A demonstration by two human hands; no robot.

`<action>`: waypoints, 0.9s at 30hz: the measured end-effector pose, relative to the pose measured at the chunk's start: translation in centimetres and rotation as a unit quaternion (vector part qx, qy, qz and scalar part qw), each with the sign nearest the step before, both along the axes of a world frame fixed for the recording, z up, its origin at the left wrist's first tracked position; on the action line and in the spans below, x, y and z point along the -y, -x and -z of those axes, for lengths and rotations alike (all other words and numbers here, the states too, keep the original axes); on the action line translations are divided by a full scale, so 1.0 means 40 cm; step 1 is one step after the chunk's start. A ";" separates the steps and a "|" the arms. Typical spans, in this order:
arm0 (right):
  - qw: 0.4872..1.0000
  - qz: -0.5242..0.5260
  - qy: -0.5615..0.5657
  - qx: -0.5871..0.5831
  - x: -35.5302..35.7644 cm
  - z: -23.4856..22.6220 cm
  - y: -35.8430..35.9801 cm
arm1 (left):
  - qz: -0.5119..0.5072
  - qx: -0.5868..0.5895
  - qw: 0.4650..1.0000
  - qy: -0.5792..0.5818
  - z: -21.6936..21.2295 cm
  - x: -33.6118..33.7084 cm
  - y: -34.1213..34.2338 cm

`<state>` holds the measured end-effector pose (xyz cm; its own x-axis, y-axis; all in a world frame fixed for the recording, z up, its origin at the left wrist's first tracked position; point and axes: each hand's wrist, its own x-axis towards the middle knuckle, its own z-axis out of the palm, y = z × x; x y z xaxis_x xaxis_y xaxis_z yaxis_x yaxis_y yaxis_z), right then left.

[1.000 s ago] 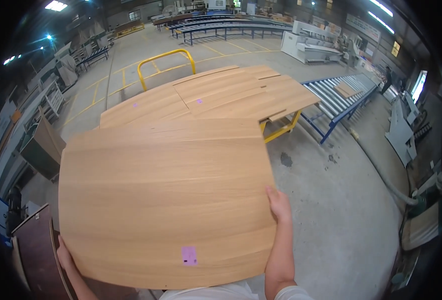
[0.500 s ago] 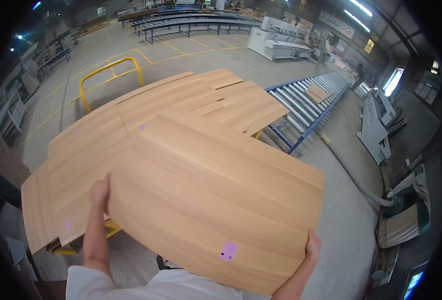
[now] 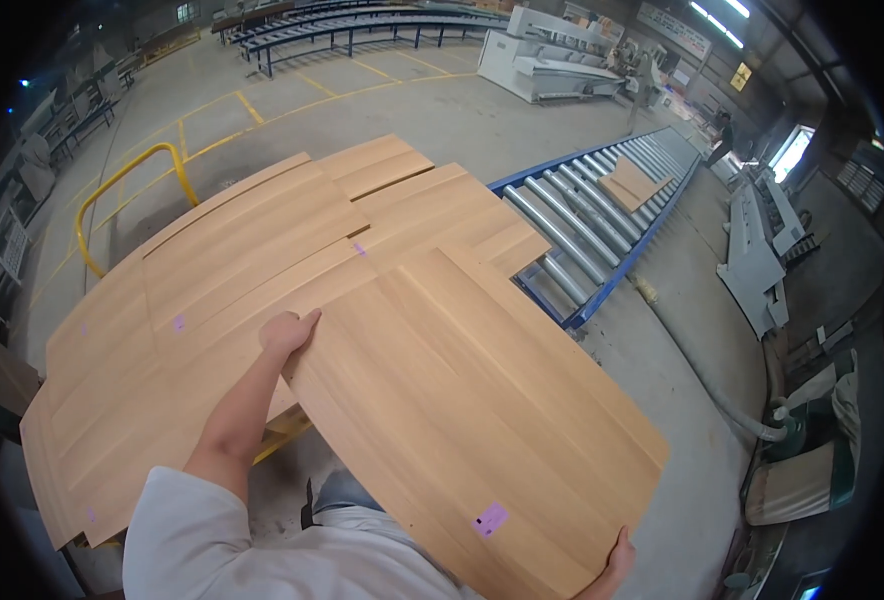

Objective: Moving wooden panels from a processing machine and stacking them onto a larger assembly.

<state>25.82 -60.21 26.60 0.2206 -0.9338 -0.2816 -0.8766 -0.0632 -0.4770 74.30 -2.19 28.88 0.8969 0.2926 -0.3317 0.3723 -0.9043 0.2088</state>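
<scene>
Panel (image 3: 472, 400) gripped: left hand (image 3: 287, 330) far edge, right hand (image 3: 617, 555) near corner (arms spread).

Blue roller conveyor (image 3: 602, 215) (one board aboard), yellow guard rail (image 3: 130, 172), grey machines (image 3: 552, 65)

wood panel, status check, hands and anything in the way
Left hand grips the panel's far-left edge, right hand its near-right corner. Wood panel held flat, partly over the panel stack. Roller conveyor just beyond, right.
</scene>
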 end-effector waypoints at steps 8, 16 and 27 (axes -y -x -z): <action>0.999 0.002 0.032 0.025 0.353 0.066 -0.414 | -0.039 -0.039 0.998 0.019 0.048 0.306 -0.416; 0.991 0.006 0.011 0.130 0.491 0.166 -1.059 | -0.076 -0.037 0.995 0.048 0.152 0.424 -0.993; 0.969 -0.031 -0.110 0.221 0.433 0.325 -1.795 | -0.094 0.056 0.989 0.103 0.398 0.349 -1.624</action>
<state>97.61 -77.52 13.60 0.4184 -0.8435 -0.3367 -0.5809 0.0364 -0.8131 139.25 -16.16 12.95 0.8671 0.3946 -0.3040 0.4946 -0.7545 0.4313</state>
